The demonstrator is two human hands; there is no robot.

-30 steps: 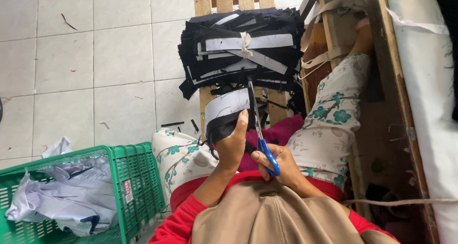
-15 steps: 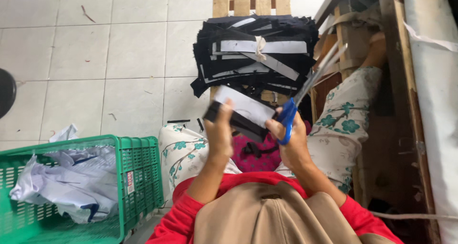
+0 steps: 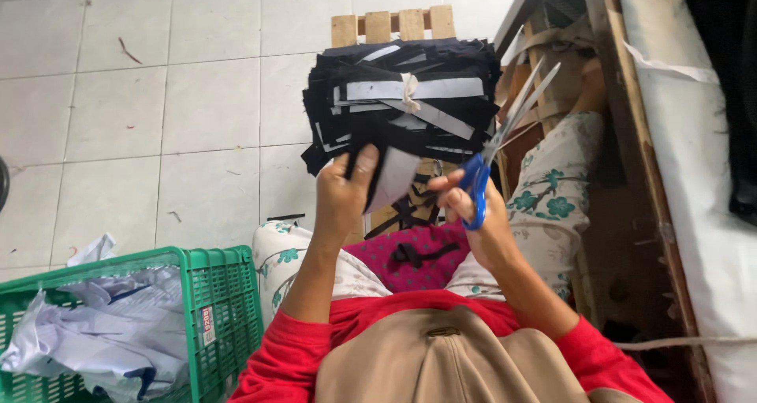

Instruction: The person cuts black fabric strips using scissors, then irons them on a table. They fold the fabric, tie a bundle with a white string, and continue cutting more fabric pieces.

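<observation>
While seated over a tiled floor, person works w/ both hands raised, close together but apart.
Basket: green basket point(image 3: 229, 308) far left, pale cloth inside.
L hand: left hand point(image 3: 341, 194) upright, thumb up, clamped on fabric piece point(image 3: 392, 178); piece hangs downward, long axis near vertical.
Stack: tied fabric bundle point(image 3: 402, 107) on wooden pallet point(image 3: 392, 26), behind hands.
R hand: right hand point(image 3: 469, 206) gripping blue-handled scissors point(image 3: 505, 135); blades parted, pointing up-right.

Garment workshop: tied bundle point(image 3: 402, 107) of cut fabric on a pallet point(image 3: 392, 26); beside it, cloth-filled basket point(image 3: 229, 292), tiled floor point(image 3: 118, 135).
</observation>
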